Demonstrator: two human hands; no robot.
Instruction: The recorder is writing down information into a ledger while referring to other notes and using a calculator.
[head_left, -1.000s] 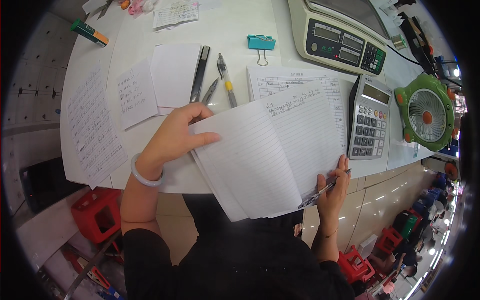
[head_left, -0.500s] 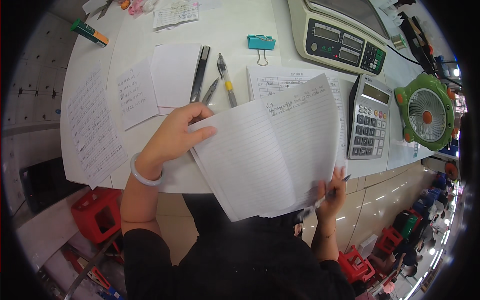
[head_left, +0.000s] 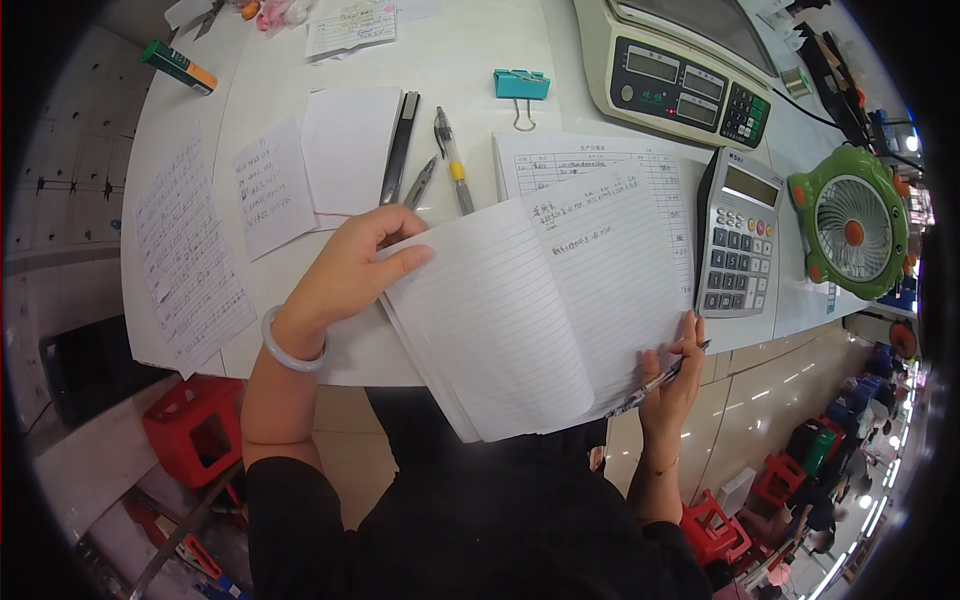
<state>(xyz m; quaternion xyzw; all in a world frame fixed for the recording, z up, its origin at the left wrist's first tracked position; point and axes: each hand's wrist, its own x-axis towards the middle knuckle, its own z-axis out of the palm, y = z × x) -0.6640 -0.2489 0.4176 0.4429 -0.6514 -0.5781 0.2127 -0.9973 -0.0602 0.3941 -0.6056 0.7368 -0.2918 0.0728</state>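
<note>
White lined notebook, pinched at 2 edges

White ruled notebook [head_left: 540, 310] lying open over the near edge of the pale table [head_left: 470, 60], spine running slantwise from upper left to lower right, lower corner hanging out past the table edge toward the body. Left hand [head_left: 350, 270] at the upper-left corner, thumb on top of the left page, fingers curled behind a thin sheaf of leaves, lightly closed on them. Right hand [head_left: 672, 375] at the lower-right edge, fingertips pressed flat on the right page, a pen [head_left: 650, 385] tucked between the fingers, its long axis pointing up and to the right. Left hand nearer the spine; right hand nearer the grey calculator [head_left: 738, 235], just beside the page edge. Printed form [head_left: 590, 165] partly under the top of the notebook; 2 pens [head_left: 452, 165] above.
</note>
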